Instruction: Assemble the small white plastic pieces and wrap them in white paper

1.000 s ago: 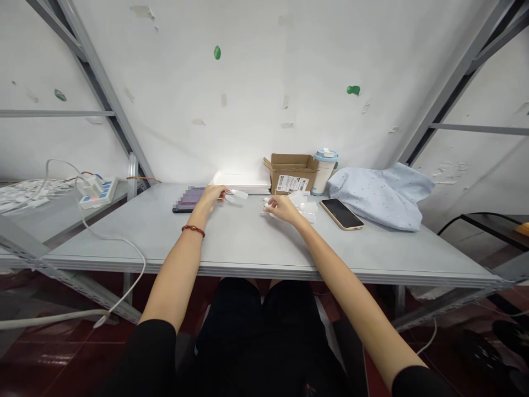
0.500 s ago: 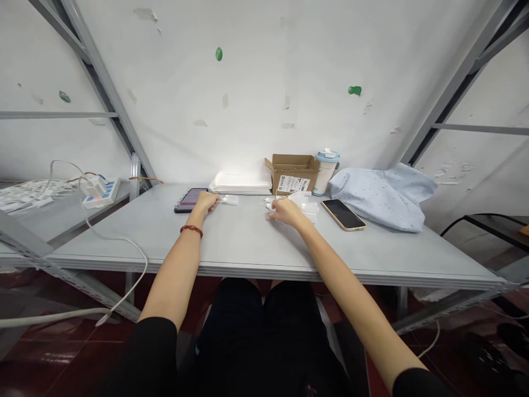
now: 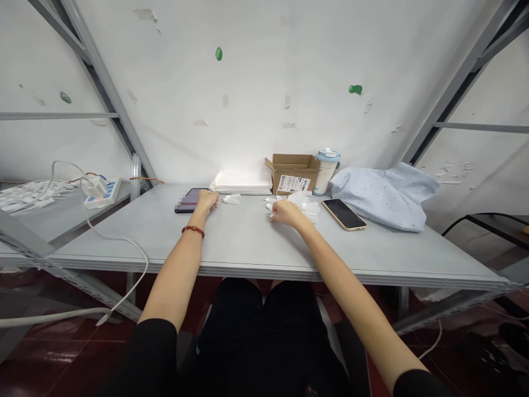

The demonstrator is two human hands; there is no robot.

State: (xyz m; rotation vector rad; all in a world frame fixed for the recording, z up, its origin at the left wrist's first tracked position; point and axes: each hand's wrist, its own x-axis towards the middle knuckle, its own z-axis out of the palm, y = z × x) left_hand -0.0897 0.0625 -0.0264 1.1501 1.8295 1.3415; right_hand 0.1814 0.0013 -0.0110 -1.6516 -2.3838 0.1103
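My left hand (image 3: 208, 199) is closed in a pinch beside a dark phone (image 3: 185, 204), gripping one end of a small white tag-like piece (image 3: 232, 199) that sticks out to the right. Its exact kind is too small to make out. On the right, my right hand (image 3: 286, 212) rests with curled fingers at a loose pile of similar small white, partly see-through pieces (image 3: 309, 209). Thin strings or ends poke out left of those fingers. Whatever the right fingertips pinch is hidden by the hand.
Behind the hands lie a white stack of flat sheets (image 3: 242, 183), an opened cardboard box (image 3: 294, 173) and a blue-lidded cup (image 3: 326, 172). To the right are a second phone (image 3: 344, 214) and a light blue cloth (image 3: 382, 196). A power strip (image 3: 103, 193) with cables sits at left.
The white piece at my left hand has tilted and shifted slightly. My right hand's fingers have drawn closer together at the pile. Everything else looks the same.
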